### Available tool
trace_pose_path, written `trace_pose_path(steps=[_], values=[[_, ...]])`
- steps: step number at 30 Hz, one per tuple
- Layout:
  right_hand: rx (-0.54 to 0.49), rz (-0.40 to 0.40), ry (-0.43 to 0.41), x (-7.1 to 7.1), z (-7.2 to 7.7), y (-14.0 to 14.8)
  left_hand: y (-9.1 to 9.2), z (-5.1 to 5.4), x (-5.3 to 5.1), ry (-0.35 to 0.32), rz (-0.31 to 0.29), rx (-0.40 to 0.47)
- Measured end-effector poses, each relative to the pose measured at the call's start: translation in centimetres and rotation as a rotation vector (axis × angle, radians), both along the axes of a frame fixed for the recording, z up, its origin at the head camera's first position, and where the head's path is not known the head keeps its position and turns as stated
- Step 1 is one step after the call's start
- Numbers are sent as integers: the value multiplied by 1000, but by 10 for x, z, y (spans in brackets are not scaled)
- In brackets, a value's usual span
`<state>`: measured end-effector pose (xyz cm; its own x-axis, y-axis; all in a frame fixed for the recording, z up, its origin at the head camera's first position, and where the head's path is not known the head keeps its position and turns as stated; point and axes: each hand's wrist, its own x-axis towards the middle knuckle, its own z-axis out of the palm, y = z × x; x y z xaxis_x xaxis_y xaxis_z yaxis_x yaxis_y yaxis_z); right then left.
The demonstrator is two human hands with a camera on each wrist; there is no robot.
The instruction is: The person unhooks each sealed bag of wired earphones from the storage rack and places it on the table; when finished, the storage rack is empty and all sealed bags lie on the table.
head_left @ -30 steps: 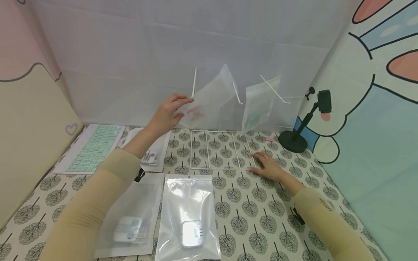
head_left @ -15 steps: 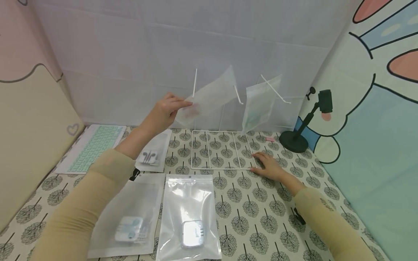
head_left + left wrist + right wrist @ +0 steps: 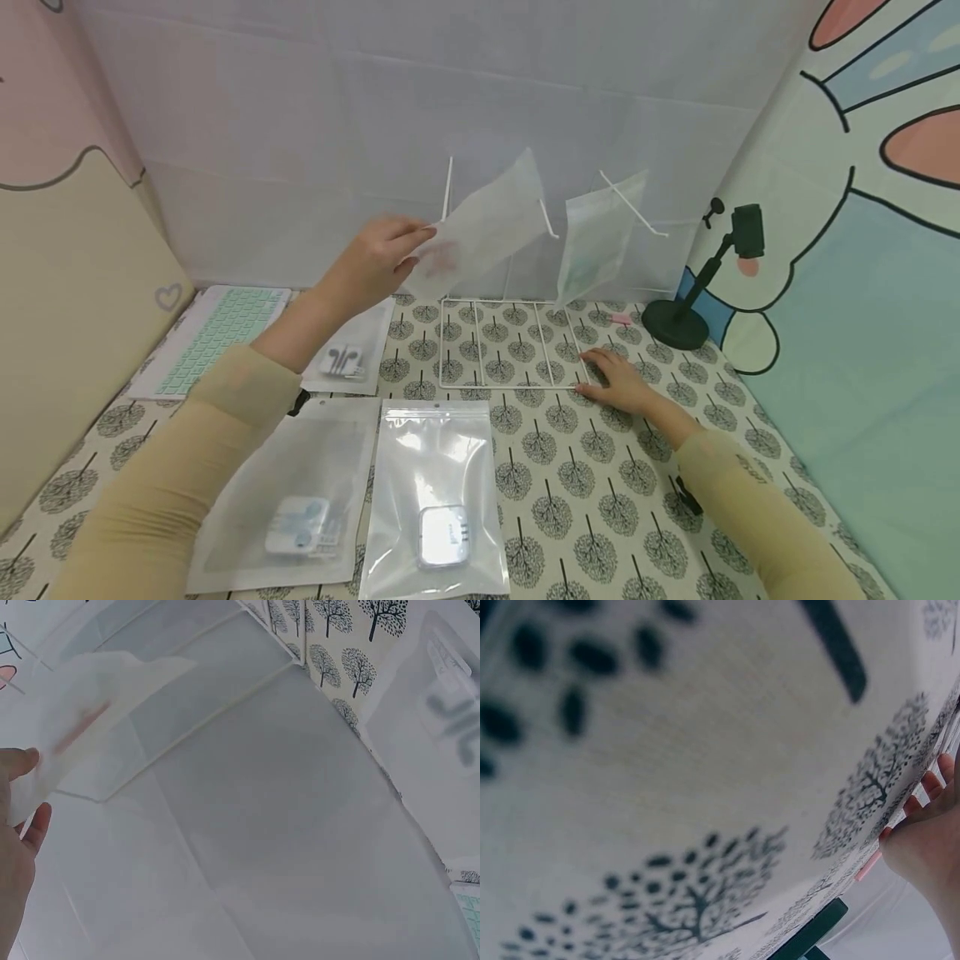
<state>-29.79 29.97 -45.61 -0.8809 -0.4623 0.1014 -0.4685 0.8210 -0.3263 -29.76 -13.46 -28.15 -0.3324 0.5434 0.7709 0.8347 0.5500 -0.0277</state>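
In the head view my left hand (image 3: 381, 254) pinches the left edge of a translucent bag (image 3: 487, 221) with a reddish item inside. That bag slants up to the right, its far end by the middle white prong (image 3: 547, 218) of a wire rack (image 3: 516, 388). A second bag with greenish contents (image 3: 598, 242) hangs from the right prong (image 3: 630, 202). The left prong (image 3: 447, 187) bears nothing. My right hand (image 3: 618, 386) rests on the tablecloth, fingertips at the rack base's right edge. The left wrist view shows thumb and fingers at the bag (image 3: 75, 735).
Flat on the table lie a bag with earphones (image 3: 348, 354), a large bag with a case (image 3: 300, 467) and a shiny bag (image 3: 435, 450). A green keyboard (image 3: 225, 333) sits at the left, a black phone stand (image 3: 675, 325) at the right.
My left hand has moved slightly left and stays on the bag, whose near end has shifted with it and whose tilt has varied. The right hand has stayed in place.
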Motion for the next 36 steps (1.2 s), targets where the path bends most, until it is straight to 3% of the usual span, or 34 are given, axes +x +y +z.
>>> trace_pose_path(steps=[9, 19, 36], values=[[-6, -4, 0, -4, -2, 0, -2, 3, 11, 19, 40, -13], [-3, -5, -1, -3, -2, -1, -7, 7, 18, 80, 13, -26], [4, -25, -43, -5, -3, 1, -11, 13, 42, 159, -12, -29]])
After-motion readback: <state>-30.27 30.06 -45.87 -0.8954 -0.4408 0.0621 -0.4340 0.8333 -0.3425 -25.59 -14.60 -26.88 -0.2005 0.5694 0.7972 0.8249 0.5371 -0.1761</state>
